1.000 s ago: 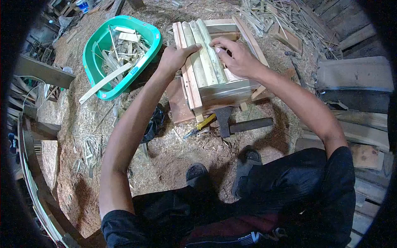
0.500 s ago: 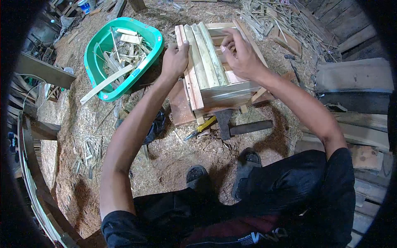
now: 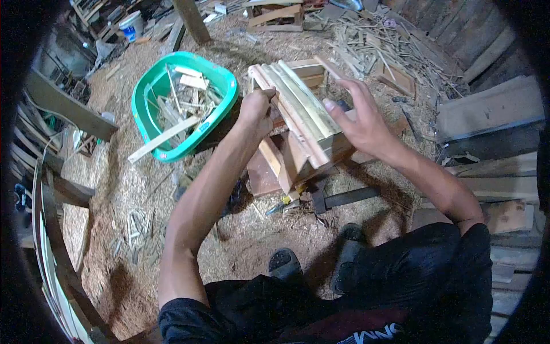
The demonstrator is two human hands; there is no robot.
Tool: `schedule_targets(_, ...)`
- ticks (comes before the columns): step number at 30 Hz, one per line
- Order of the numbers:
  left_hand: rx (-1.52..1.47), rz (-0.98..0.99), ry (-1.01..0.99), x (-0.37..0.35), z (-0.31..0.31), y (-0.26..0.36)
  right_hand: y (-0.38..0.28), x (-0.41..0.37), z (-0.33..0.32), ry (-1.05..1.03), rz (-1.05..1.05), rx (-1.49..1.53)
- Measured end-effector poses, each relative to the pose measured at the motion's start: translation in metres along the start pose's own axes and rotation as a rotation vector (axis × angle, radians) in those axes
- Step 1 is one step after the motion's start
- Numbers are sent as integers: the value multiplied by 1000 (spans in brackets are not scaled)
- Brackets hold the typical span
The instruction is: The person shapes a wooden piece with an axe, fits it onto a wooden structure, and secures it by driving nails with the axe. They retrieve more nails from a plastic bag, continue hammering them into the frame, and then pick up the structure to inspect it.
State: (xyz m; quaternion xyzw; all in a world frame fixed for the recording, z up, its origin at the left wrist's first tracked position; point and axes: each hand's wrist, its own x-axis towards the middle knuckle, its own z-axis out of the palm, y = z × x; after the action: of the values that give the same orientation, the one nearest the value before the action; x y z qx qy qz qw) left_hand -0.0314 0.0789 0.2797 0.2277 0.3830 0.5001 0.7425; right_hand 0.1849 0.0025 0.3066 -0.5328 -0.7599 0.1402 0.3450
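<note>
A wooden crate [image 3: 295, 150] made of boards and slats stands tilted in front of me, with pale slats [image 3: 303, 97] side by side along its top. My left hand [image 3: 256, 110] is closed around the pinkish board [image 3: 295, 129] at the left edge of these slats, thumb on top. On the other side, my right hand [image 3: 366, 123] is open, thumb and fingers apart, close over the right side of the crate. Below the crate lies a tool with a broad dark metal head and a dark handle [image 3: 352, 196]. Beside it is a yellow-handled tool [image 3: 279, 204], partly blurred.
To the left stands a green tub [image 3: 229, 94] holding wood scraps, with one long strip across its rim. Sawdust and chips cover the ground. Stacked planks [image 3: 490, 109] line the right side. Scrap wood [image 3: 366, 49] is heaped behind. A wooden post [image 3: 192, 22] rises at the back.
The crate has turned and tilted, exposing its left side. My left hand has closed around the edge board; my right hand has moved off the opening toward the right side. The view has shifted.
</note>
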Motion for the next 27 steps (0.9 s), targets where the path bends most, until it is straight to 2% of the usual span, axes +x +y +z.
schedule_targets(5, -83, 148, 55, 4, 23, -6, 20, 14, -42, -97, 283, 156)
schedule_targets(8, -204, 241, 29, 18, 15, -21, 10, 2, -37, -67, 275, -53)
schedule_targets(11, -267, 272, 30, 11, 9, -26, 19, -2, -23, -217, 659, 232)
schedule_targets(12, -275, 275, 18, 9, 6, -29, 11, -3, -24, -269, 886, 452)
schedule_targets(15, -254, 268, 6, 6, -2, -37, 31, -8, 10, -112, 912, 907)
schedule_targets(18, -178, 204, 59, 1, -13, -37, 68, -8, 45, -109, 839, 978)
schedule_targets(20, -111, 145, 128, -6, -11, -28, 64, 2, 43, -64, 868, 906)
schedule_targets(22, -132, 124, 74, -3, -18, -32, 54, 5, 32, -53, 839, 865)
schedule_targets(24, -164, 112, 98, -2, -18, -37, 73, 8, 32, -31, 852, 868)
schedule_targets(25, -186, 114, 70, -4, -15, -40, 73, 9, 31, 18, 867, 849)
schedule_targets(27, -225, 122, 5, -8, -9, -45, 81, 5, 23, -15, 835, 898)
